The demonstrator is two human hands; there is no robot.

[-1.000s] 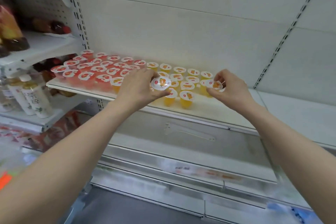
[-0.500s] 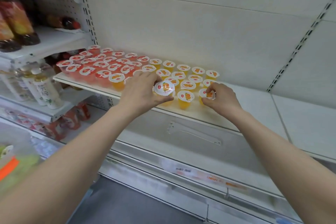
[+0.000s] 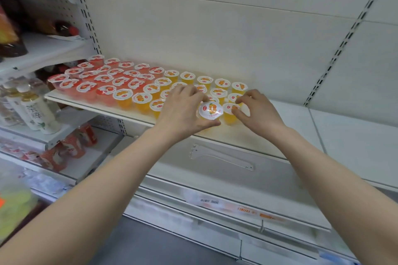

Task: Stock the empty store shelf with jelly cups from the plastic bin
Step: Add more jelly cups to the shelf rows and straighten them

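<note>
Rows of jelly cups stand on the white shelf (image 3: 247,135): red ones (image 3: 86,87) at the left, orange ones (image 3: 142,99) to their right. My left hand (image 3: 183,112) grips an orange jelly cup (image 3: 210,111) by its sides, lid tilted toward me, just above the shelf's front edge. My right hand (image 3: 256,112) pinches the rim of another orange cup (image 3: 229,114) that stands on the shelf at the front right end of the rows. The plastic bin is out of view.
The shelf's right part (image 3: 301,122) is bare. A neighbouring unit at the left holds tea bottles (image 3: 36,112), red packs (image 3: 71,148) and dark bottles (image 3: 13,34) above. A lower shelf with a price strip (image 3: 237,206) lies below my arms.
My right hand has come down from the back row and set its cup at the front right end of the rows. My left hand with its cup shifted slightly right.
</note>
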